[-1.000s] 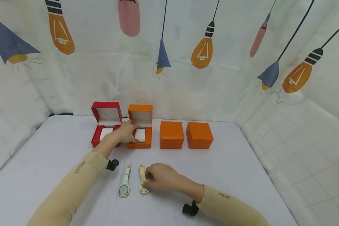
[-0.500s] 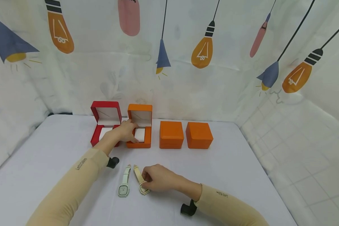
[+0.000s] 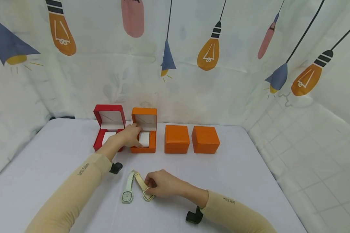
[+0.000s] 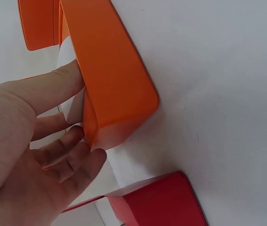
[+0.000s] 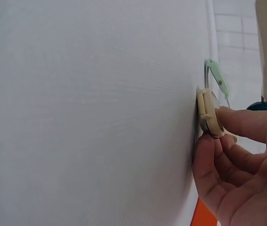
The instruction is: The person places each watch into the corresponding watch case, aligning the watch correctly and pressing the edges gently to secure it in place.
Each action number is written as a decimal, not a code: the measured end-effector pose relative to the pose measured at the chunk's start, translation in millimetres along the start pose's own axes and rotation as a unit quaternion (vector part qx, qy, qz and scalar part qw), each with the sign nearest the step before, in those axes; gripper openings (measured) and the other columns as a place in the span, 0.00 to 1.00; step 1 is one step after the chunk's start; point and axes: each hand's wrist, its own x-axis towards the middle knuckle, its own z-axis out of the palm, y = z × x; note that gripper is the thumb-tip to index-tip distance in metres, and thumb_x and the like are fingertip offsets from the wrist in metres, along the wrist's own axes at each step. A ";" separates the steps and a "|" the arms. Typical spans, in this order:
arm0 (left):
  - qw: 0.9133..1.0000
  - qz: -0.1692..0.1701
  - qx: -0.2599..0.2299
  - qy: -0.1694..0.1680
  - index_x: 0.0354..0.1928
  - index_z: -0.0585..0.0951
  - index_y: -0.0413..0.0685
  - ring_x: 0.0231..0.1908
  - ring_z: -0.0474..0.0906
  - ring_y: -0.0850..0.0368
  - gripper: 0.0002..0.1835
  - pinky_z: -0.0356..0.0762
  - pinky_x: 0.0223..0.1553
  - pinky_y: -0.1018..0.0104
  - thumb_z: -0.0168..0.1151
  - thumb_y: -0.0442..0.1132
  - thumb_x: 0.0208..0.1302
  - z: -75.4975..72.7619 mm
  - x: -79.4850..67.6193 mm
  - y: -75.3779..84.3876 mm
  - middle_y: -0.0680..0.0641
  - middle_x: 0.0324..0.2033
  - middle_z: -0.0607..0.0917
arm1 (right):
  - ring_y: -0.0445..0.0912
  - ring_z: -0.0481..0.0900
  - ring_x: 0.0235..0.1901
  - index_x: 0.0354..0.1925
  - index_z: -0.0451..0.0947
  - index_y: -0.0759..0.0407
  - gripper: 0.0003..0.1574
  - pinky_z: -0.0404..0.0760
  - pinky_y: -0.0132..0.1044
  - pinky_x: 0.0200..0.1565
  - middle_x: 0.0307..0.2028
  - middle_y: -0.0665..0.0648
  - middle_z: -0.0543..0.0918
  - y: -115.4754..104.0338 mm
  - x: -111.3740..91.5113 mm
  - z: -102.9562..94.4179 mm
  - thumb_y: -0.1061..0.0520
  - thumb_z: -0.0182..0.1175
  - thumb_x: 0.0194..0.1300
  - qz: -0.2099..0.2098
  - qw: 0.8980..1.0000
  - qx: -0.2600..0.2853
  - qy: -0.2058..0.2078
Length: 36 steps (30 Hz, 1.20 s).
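My left hand (image 3: pixel 128 136) reaches into an open orange watch box (image 3: pixel 152 142). Its thumb and index finger straddle the box's white cushion (image 4: pixel 74 107), pinching it front and back; the other fingers lie loosely by the box's side. My right hand (image 3: pixel 166 183) pinches a cream wristwatch (image 3: pixel 140 182) by its case, low over the table. In the right wrist view its thumb is on the watch's face, with a fingertip at the edge below. Left of it lies a pale green wristwatch (image 3: pixel 127 195), whose strap end meets the cream strap's end in the head view.
An open red watch box (image 3: pixel 98 140) stands left of the orange one, partly hidden by my left hand. Two shut orange boxes, one in the middle (image 3: pixel 177 139) and one farther right (image 3: pixel 205 139), line the back. A white cloth covers the table (image 3: pixel 236 174); a printed curtain hangs behind.
My right hand has turned the cream watch, swinging its strap end left against the green watch's strap. My left hand stays at the orange box.
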 end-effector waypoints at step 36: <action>0.997 0.019 -0.057 0.052 0.71 0.65 0.35 0.62 0.72 0.37 0.48 0.69 0.65 0.38 0.81 0.45 0.54 4.6 -3.3 -8.7 0.32 0.64 0.75 | 0.37 0.81 0.40 0.49 0.85 0.58 0.12 0.82 0.29 0.47 0.39 0.47 0.85 25.0 -12.0 -26.6 0.62 0.70 0.67 -0.005 0.983 0.114 0.147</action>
